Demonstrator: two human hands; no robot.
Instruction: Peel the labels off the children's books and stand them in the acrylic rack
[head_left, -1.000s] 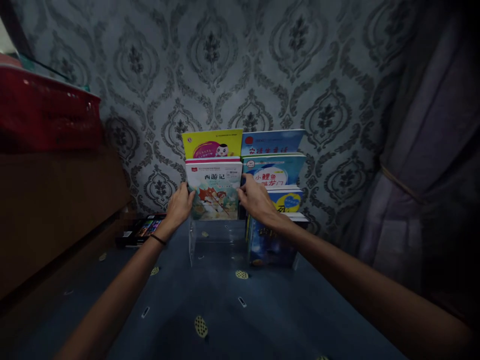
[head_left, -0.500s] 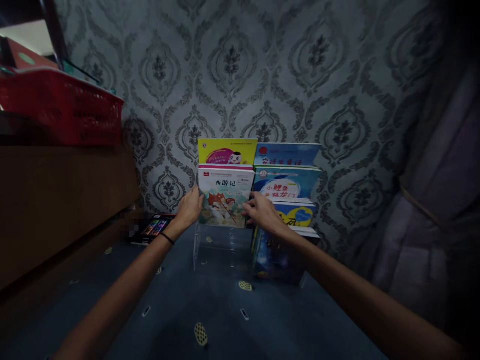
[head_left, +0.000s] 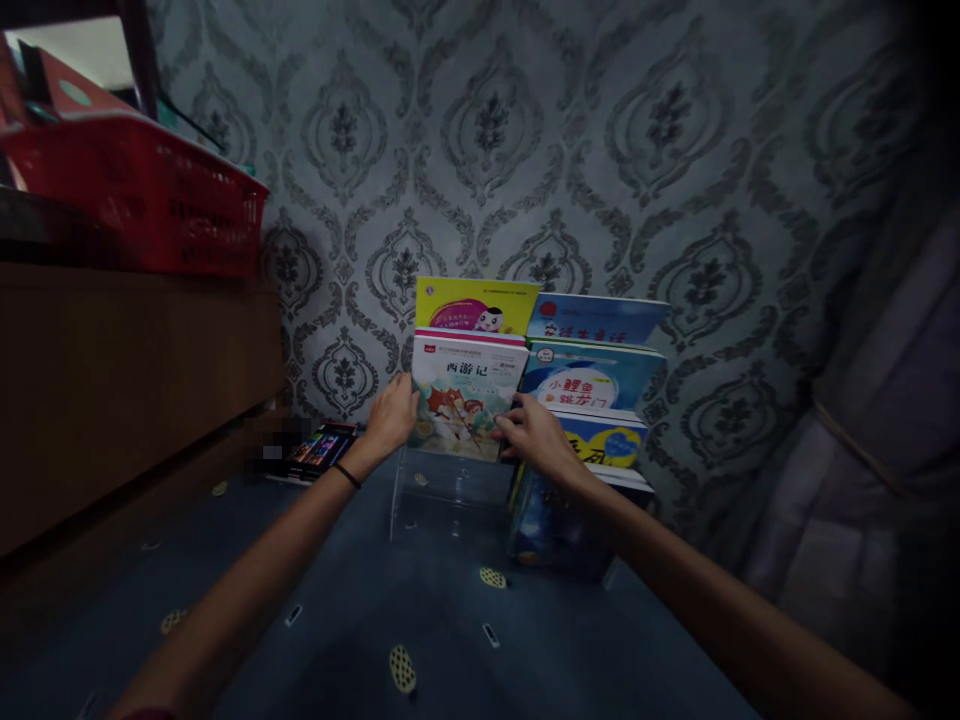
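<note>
White-covered book (head_left: 466,400) is pinched at both side edges by the left hand (head_left: 391,415) and right hand (head_left: 534,435), fingers curled closed.

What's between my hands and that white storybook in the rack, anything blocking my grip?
Nothing visible. The left hand grips the white storybook at its left edge and the right hand at its lower right corner, both in direct contact.

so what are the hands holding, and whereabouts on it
Both grip the white storybook in the clear rack: left hand on its left edge, right hand at its lower right corner.
</note>
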